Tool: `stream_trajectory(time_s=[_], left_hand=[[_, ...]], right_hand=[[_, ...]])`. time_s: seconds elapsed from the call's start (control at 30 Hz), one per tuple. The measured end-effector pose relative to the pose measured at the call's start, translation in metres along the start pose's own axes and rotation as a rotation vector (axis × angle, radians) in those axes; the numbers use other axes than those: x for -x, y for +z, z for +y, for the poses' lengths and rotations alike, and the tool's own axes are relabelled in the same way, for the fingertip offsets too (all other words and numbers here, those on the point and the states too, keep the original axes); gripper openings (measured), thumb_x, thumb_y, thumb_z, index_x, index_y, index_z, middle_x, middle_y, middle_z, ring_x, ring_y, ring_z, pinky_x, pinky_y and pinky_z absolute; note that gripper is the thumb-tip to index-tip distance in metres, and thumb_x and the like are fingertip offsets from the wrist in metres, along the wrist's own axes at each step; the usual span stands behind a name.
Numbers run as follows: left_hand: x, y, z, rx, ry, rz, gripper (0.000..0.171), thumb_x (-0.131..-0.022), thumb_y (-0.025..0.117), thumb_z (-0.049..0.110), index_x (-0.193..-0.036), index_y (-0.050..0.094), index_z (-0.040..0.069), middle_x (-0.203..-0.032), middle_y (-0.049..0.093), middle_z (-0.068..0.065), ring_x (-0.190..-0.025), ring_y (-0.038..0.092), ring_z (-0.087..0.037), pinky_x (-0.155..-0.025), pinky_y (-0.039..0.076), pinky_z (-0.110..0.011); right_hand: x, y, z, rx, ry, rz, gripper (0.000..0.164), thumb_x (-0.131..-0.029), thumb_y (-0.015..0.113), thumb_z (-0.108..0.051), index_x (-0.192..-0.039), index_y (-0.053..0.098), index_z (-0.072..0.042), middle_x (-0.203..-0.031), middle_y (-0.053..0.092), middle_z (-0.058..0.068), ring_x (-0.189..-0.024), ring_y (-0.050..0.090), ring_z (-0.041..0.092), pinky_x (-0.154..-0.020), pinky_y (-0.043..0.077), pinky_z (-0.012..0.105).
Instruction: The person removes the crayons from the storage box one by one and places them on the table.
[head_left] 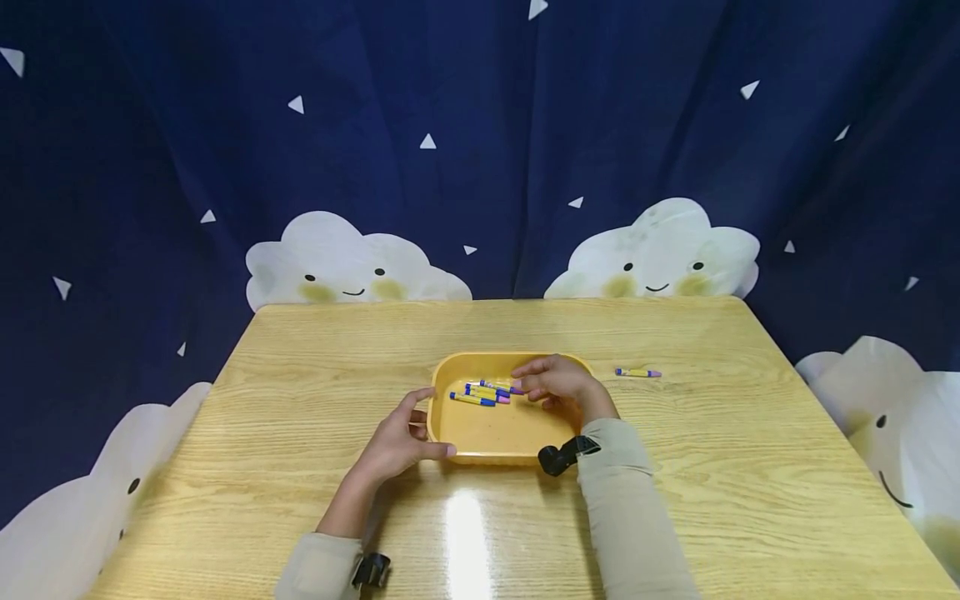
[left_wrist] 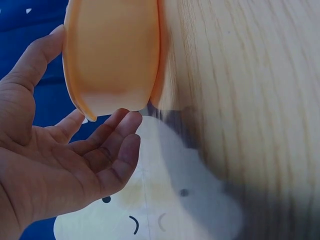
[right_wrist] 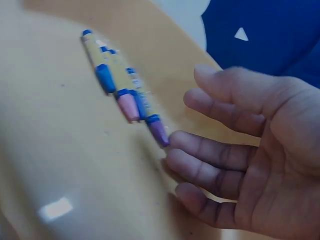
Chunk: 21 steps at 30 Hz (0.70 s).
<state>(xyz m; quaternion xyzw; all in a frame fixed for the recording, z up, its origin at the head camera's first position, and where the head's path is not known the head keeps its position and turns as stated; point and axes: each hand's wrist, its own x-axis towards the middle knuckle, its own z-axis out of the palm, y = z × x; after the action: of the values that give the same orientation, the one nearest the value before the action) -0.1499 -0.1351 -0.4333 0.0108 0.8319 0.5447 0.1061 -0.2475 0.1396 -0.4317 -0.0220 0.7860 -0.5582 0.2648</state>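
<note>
A shallow yellow plastic tray (head_left: 495,448) stands on the table, with several short yellow markers in its left half. Their caps are blue, pink and purple; the blue-capped marker (right_wrist: 100,67), pink-capped marker (right_wrist: 126,102) and purple-capped marker (right_wrist: 156,127) lie side by side. My right hand (head_left: 557,382) hovers inside the tray, fingers loosely bent and apart, fingertips near the purple cap, holding nothing. My left hand (head_left: 397,437) spans the tray's left end, thumb at the near corner and index finger at the rim. In the left wrist view its other fingers hang loose beside the wall.
Another yellow marker (head_left: 638,373) with a pink-purple cap lies on the wooden table (head_left: 750,467) to the right of the tray. A dark blue curtain (head_left: 480,167) with white clouds and triangles surrounds the table's back and sides.
</note>
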Motion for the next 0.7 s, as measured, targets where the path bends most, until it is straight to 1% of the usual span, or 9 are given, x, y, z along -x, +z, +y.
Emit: stream_trajectory(time_s=[0.13, 0.23, 0.33, 0.4, 0.53, 0.63, 0.7], left_hand=[[0.0, -0.001, -0.001, 0.007, 0.002, -0.007, 0.095, -0.059, 0.089, 0.016, -0.14, 0.039, 0.016, -0.109, 0.055, -0.015, -0.091, 0.056, -0.024, -0.077, 0.047, -0.038], [0.0, -0.001, 0.0, 0.016, 0.007, -0.015, 0.095, -0.059, 0.089, 0.015, -0.14, 0.038, 0.015, -0.109, 0.054, -0.017, -0.09, 0.056, -0.025, -0.076, 0.047, -0.037], [0.0, -0.001, 0.0, 0.02, 0.014, -0.023, 0.095, -0.06, 0.089, 0.015, -0.14, 0.038, 0.015, -0.11, 0.054, -0.018, -0.091, 0.056, -0.025, -0.076, 0.047, -0.037], [0.0, -0.001, 0.0, 0.02, 0.014, -0.024, 0.096, -0.06, 0.089, 0.016, -0.14, 0.037, 0.015, -0.11, 0.054, -0.018, -0.091, 0.056, -0.025, -0.076, 0.047, -0.037], [-0.001, -0.001, 0.0, 0.015, 0.007, -0.024, 0.095, -0.06, 0.089, 0.017, -0.14, 0.038, 0.016, -0.11, 0.053, -0.017, -0.091, 0.056, -0.025, -0.076, 0.047, -0.037], [-0.001, 0.0, 0.0, 0.011, 0.001, -0.02, 0.096, -0.059, 0.089, 0.017, -0.14, 0.038, 0.016, -0.111, 0.053, -0.017, -0.091, 0.055, -0.024, -0.076, 0.047, -0.037], [-0.001, 0.0, 0.0, 0.011, 0.002, -0.02, 0.096, -0.059, 0.089, 0.017, -0.14, 0.038, 0.016, -0.111, 0.053, -0.017, -0.091, 0.055, -0.025, -0.076, 0.046, -0.037]], right_hand=[[-0.003, 0.008, -0.002, 0.01, 0.014, 0.027, 0.033, -0.088, 0.062, -0.009, -0.119, 0.059, 0.003, -0.085, 0.062, 0.004, -0.062, 0.051, 0.015, -0.053, 0.039, 0.026], [-0.005, 0.011, -0.002, 0.044, 0.013, 0.041, 0.033, -0.087, 0.062, -0.007, -0.117, 0.059, 0.004, -0.075, 0.058, 0.001, -0.054, 0.043, 0.013, -0.048, 0.034, 0.024], [-0.007, 0.014, -0.002, 0.07, 0.021, 0.073, 0.032, -0.085, 0.065, -0.008, -0.115, 0.061, 0.004, -0.07, 0.057, 0.0, -0.049, 0.037, 0.012, -0.046, 0.031, 0.024], [-0.008, 0.016, -0.001, 0.094, 0.027, 0.106, 0.03, -0.083, 0.067, -0.008, -0.111, 0.064, 0.003, -0.068, 0.058, 0.0, -0.046, 0.036, 0.011, -0.045, 0.032, 0.023], [-0.01, 0.02, 0.001, 0.14, 0.017, 0.163, 0.026, -0.079, 0.07, -0.004, -0.103, 0.068, 0.004, -0.072, 0.063, 0.0, -0.046, 0.037, 0.01, -0.045, 0.034, 0.023], [-0.011, 0.022, 0.003, 0.227, -0.02, 0.205, 0.022, -0.074, 0.074, -0.002, -0.095, 0.07, 0.005, -0.074, 0.064, 0.001, -0.052, 0.041, 0.01, -0.048, 0.036, 0.022], [-0.012, 0.023, 0.003, 0.29, -0.033, 0.237, 0.02, -0.071, 0.077, -0.002, -0.089, 0.072, 0.003, -0.071, 0.064, 0.002, -0.055, 0.044, 0.011, -0.051, 0.037, 0.022]])
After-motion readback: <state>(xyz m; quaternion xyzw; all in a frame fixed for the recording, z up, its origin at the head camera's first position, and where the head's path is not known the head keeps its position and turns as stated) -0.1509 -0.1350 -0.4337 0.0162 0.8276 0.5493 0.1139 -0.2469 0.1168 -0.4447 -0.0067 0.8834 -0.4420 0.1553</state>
